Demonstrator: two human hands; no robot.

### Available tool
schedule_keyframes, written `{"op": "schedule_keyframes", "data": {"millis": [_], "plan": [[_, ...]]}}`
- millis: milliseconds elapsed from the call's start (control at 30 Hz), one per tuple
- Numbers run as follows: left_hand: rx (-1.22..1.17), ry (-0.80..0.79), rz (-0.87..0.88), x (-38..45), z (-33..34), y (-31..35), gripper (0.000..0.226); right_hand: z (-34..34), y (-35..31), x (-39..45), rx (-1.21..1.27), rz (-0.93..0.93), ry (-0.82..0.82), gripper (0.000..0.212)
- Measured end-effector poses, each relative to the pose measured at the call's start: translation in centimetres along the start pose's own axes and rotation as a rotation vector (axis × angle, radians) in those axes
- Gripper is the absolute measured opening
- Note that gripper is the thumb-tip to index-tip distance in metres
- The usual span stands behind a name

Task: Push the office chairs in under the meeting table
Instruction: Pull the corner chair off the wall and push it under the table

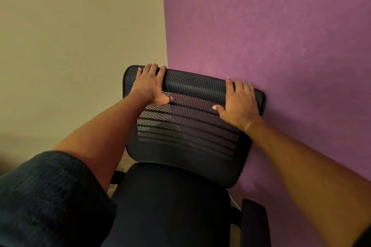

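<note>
Your fingers on the left hand hook over the top edge of the mesh backrest, thumb pressed on the near face, so that hand is grasping the left end of the rail. Your right hand does the same at the right end, fingers draped over the top and thumb spread on the mesh. Both hands sit on 1 line, the long axis of the backrest top, which runs left to right and tilts down toward the right.

The office chair faces you: its seat lies below your forearms, between you and the backrest, with 1 armrest at lower right. The backrest stands in the corner, close against the purple wall, with the beige wall to the left.

No meeting table is in view, so I judge it lies behind or beside you. The chair probably has to come toward you, away from the corner, then turn. Neither hand is clearly nearer.
</note>
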State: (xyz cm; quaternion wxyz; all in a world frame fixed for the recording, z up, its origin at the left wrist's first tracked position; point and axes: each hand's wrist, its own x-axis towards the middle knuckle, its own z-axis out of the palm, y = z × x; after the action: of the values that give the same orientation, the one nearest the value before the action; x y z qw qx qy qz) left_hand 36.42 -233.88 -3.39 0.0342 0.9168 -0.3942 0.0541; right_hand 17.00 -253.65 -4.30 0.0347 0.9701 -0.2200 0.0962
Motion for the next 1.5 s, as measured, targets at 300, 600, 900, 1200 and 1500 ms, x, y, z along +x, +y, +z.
{"op": "schedule_keyframes", "data": {"millis": [300, 600, 900, 1200, 1500], "plan": [[0.012, -0.015, -0.094, -1.6, -0.2, -3.4, 0.111, 0.2, -2.8, 3.0, 0.018, -0.084, -0.027, 0.094], [0.131, -0.018, -0.218, -5.5, -0.4, -8.1, 0.111, 1.3, -8.0, 6.9, 0.1, -0.211, -0.069, 0.096], [0.193, 0.018, -0.388, -13.6, -0.6, -14.6, 0.083, 1.7, -18.4, 10.2, 0.152, -0.36, -0.136, 0.098], [0.304, 0.034, -0.531, -25.2, -1.6, -17.7, 0.075, 1.3, -30.4, 8.8, 0.201, -0.512, -0.191, 0.1], [0.329, -0.041, -0.474, -37.8, -4.0, -16.7, 0.074, -1.4, -40.1, 2.0, 0.311, -0.641, -0.299, 0.102]]}}
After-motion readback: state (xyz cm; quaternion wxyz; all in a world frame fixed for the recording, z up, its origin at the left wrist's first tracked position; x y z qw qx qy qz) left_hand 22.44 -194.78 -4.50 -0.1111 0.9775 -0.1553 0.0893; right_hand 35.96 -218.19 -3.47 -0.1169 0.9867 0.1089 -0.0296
